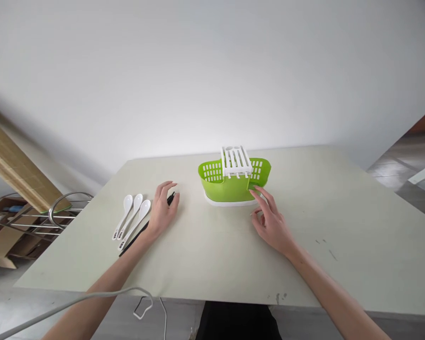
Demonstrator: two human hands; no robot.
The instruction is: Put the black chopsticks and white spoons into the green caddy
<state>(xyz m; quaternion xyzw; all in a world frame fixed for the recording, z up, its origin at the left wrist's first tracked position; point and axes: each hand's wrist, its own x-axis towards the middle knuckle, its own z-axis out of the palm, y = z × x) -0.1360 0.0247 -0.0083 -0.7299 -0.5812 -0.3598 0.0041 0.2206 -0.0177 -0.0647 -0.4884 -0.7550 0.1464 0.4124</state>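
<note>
My left hand (pixel 162 210) is over a thin black stick-like utensil (pixel 136 239). Its thumb and fingers are apart, and the utensil's dark end shows between them; the palm hides the middle. Left of that hand lie three white spoons (pixel 141 215), bowls pointing away from me. My right hand (pixel 269 222) is at the front right of a green basket (pixel 221 191), its outstretched fingertips at the lowered rim. The basket has slotted walls, a white base tray (pixel 216 203) and a white slotted rack (pixel 236 161) across its middle.
The pale table (pixel 212 255) meets a white wall (pixel 212 75) at the back. A grey cable (pixel 102 294) crosses the near left edge. Left of the table are a metal rack (pixel 53 222), a cardboard box (pixel 7 241) and a long wooden board (pixel 17 165).
</note>
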